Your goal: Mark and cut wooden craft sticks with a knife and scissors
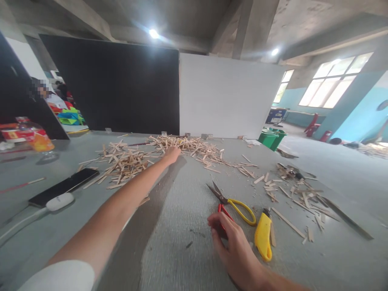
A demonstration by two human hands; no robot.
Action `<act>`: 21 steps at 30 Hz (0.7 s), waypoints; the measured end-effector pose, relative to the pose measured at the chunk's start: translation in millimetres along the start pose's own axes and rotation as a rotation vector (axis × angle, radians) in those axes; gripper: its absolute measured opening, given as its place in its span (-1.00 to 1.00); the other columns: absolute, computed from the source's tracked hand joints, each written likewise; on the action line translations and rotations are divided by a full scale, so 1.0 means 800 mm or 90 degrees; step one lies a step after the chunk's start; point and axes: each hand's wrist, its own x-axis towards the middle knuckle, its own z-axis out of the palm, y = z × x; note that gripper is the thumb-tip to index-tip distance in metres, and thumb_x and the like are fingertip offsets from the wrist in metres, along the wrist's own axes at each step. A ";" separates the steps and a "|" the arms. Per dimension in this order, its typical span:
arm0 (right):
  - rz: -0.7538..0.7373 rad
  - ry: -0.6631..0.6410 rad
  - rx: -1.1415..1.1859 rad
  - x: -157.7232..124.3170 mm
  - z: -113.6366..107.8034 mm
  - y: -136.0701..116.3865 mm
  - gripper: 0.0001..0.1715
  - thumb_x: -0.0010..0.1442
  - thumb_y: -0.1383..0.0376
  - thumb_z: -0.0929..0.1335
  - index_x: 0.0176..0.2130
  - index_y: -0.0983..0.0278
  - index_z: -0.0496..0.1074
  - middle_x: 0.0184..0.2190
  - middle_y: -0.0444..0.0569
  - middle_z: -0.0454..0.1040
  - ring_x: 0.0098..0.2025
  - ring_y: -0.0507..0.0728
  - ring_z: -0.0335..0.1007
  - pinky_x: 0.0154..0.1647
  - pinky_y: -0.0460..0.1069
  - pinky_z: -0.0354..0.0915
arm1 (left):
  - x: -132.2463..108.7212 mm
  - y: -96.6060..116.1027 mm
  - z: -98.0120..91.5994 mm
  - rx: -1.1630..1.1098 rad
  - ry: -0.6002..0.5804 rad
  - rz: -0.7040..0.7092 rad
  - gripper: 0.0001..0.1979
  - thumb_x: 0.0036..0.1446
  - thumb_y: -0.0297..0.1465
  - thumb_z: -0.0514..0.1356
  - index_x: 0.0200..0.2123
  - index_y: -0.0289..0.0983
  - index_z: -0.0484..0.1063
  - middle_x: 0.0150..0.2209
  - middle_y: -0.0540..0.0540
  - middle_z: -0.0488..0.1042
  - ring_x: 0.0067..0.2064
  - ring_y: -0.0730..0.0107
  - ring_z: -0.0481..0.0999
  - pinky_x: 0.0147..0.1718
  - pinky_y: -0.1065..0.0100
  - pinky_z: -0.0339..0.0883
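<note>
Concrete beams and bright lights (154,33) hang over a grey worktop (182,238), backed by a black panel (121,89) and a white panel (227,97). Thin wooden sticks (129,163) lie in loose, tangled heaps towards its far side, with a sparser scatter on the right. The left hand (172,154) reaches to the near edge of the middle heap; whether its fingers are apart or clamped on a stick, I cannot tell. The right hand (235,244) is near the scissors (226,200), fingers curled about the red handle; whether they grip it or merely rest there is unclear. The scissors' blades stand apart. Just right lies a yellow knife (263,238); a phone (65,186) lies well to the left. Most sticks sit in the heaps and no stack or bundle shows, so much seems left to handle; short bits on the right could be offcuts.
</note>
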 end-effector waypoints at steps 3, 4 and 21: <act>-0.002 0.000 0.001 0.001 0.000 -0.001 -0.77 0.32 0.42 0.21 -0.11 0.20 0.38 -0.25 -0.02 0.52 -0.25 0.12 0.51 -0.20 0.02 0.44 | -0.023 0.021 -0.007 -0.011 -0.024 0.037 -0.63 0.38 -0.26 0.26 0.16 -0.29 0.42 0.13 -0.22 0.47 0.05 0.12 0.55 0.00 0.04 0.52; -0.003 -0.002 0.003 0.001 0.000 -0.001 -0.76 0.31 0.42 0.21 -0.10 0.20 0.38 -0.24 -0.02 0.52 -0.25 0.12 0.51 -0.21 0.01 0.44 | -0.034 0.029 -0.009 -0.018 -0.036 0.055 -0.63 0.38 -0.26 0.27 0.16 -0.30 0.43 0.13 -0.22 0.47 0.04 0.12 0.55 0.00 0.04 0.52; 0.006 -0.008 -0.004 0.000 -0.003 -0.006 -0.82 0.35 0.38 0.23 -0.11 0.19 0.39 -0.22 -0.01 0.54 -0.20 0.13 0.53 -0.16 0.02 0.45 | -0.308 0.082 -0.049 -0.032 -0.284 0.278 -0.77 0.04 -0.63 0.29 -0.53 -0.21 0.47 -0.50 -0.04 0.50 -0.40 0.25 0.56 -0.40 0.31 0.33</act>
